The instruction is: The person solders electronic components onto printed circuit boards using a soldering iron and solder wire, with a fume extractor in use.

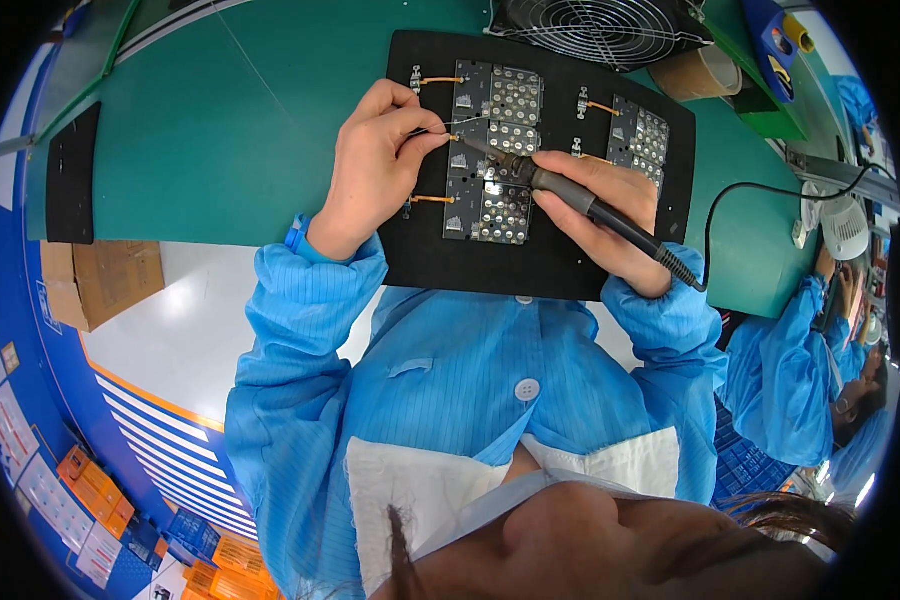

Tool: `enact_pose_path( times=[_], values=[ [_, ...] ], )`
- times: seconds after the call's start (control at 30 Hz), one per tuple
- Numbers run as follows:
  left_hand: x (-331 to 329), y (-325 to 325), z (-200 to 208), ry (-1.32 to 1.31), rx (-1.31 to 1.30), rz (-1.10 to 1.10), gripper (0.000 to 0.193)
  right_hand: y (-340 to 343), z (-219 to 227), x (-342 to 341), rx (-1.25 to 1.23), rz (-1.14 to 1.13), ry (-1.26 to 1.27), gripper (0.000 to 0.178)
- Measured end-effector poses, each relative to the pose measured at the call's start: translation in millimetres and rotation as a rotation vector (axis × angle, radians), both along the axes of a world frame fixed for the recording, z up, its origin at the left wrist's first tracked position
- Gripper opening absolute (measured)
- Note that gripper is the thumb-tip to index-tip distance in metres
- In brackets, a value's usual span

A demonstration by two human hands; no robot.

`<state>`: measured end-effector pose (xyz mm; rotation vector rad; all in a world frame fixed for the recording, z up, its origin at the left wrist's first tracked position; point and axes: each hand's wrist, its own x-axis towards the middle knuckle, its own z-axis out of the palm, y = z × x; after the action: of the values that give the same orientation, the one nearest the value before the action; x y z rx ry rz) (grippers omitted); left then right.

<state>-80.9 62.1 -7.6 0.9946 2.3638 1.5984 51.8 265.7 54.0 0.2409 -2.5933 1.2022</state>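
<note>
My right hand (605,205) is closed round the dark handle of a soldering iron (595,207), its tip pointing left over a column of black circuit boards (465,160). Just left of that tip, my left hand (375,165) pinches a thin silvery solder wire (462,123) beside the boards' left edge. Its fingertips are by a short orange lead, whose far end they hide. Other orange leads (435,199) run from the boards to small metal connectors (416,80). Rows of round silvery parts cover the boards' right halves. All of these lie on a black plate (530,270).
A second board column (625,130) lies on the plate's right side, partly behind my right hand. Beyond the plate stand a fan with a wire grille (600,30) and a brown roll (695,75). The iron's black cable (710,225) loops right over the green table (220,150). Another person (785,370) sits at right.
</note>
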Motion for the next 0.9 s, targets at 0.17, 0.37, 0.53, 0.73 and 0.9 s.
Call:
enact_pose_path(
  times=[0.17,0.37,0.53,0.73,0.9],
  values=[
    [1.8,0.5,1.4,-0.028,-0.001,0.006,0.010,1.5,-0.4,1.3,0.012,0.015,-0.007,0.032],
    [2.8,0.9,1.9,-0.035,-0.002,0.008,0.009,0.9,2.1,1.6,0.001,-0.007,-0.038,0.030],
    [3.1,1.2,-0.8,-0.044,0.006,0.005,0.010,2.2,0.4,2.6,0.009,-0.006,-0.037,0.031],
    [3.6,1.0,-1.3,-0.035,0.024,0.002,0.010,3.7,-1.4,4.6,-0.011,-0.017,-0.071,0.034],
    [4.3,0.1,0.4,-0.052,0.017,0.002,0.010,4.2,-2.2,4.5,0.005,0.013,-0.049,0.034]
  ],
)
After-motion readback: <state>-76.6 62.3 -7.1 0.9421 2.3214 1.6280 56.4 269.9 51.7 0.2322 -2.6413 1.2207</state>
